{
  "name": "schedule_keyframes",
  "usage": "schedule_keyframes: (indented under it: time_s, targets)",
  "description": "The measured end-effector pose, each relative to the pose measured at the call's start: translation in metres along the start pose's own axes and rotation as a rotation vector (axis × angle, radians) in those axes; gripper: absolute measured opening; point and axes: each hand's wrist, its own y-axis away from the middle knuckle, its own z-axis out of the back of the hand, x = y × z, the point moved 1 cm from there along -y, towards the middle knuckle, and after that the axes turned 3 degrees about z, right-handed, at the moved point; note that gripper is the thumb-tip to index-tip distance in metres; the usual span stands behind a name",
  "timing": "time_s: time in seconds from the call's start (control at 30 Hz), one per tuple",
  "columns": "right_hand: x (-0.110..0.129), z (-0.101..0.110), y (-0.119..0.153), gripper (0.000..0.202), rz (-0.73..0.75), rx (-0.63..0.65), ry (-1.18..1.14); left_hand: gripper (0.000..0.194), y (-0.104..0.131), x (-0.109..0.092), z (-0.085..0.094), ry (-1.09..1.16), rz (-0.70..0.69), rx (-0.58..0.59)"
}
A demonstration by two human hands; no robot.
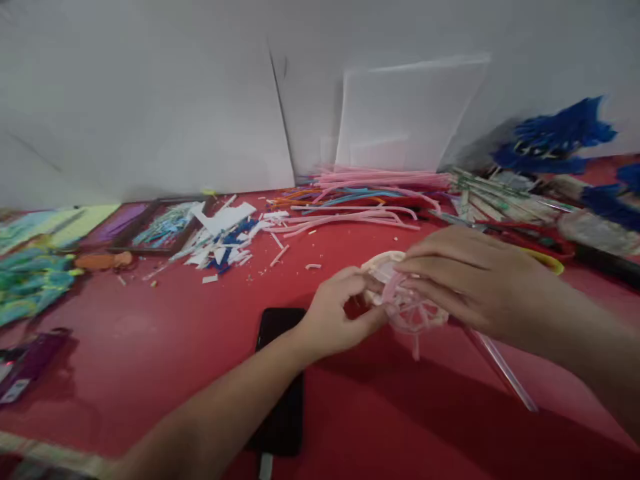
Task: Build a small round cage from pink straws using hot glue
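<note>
The person's left hand pinches a pale pink openwork piece between thumb and fingers, the piece sitting between both hands. The right hand drapes its fingers over the far side, though whether they grip cannot be told. Beyond both hands lie pink strips; a black phone lies under the left wrist.
</note>
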Motion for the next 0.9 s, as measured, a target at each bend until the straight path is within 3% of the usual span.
schedule_keyframes:
  time_s: [0.17,0.33,0.43,0.67,0.8,0.9]
  targets:
    - [0.01,0.016,0.008,0.03,-0.04,0.103,0.098,0.013,0.002,-0.006,-0.003,-0.012,0.03,-0.039]
    - [0.033,0.027,0.001,0.04,0.043,0.059,0.2,0.01,0.005,-0.006,-0.007,-0.036,-0.014,-0.1]
    - [0.043,0.029,-0.002,0.045,0.071,0.057,0.245,0.01,0.005,-0.007,-0.007,-0.043,-0.046,-0.12]
    - [0.055,0.024,0.004,0.049,-0.025,0.037,0.16,0.008,0.004,-0.009,-0.006,-0.05,-0.012,-0.123]
    - [0.063,0.013,0.015,0.038,-0.077,0.01,0.092,0.009,0.004,-0.008,-0.006,-0.046,-0.026,-0.15]
    - [0.057,0.01,0.026,0.02,-0.229,-0.022,-0.02,0.008,0.004,-0.008,-0.006,-0.059,-0.043,-0.161]
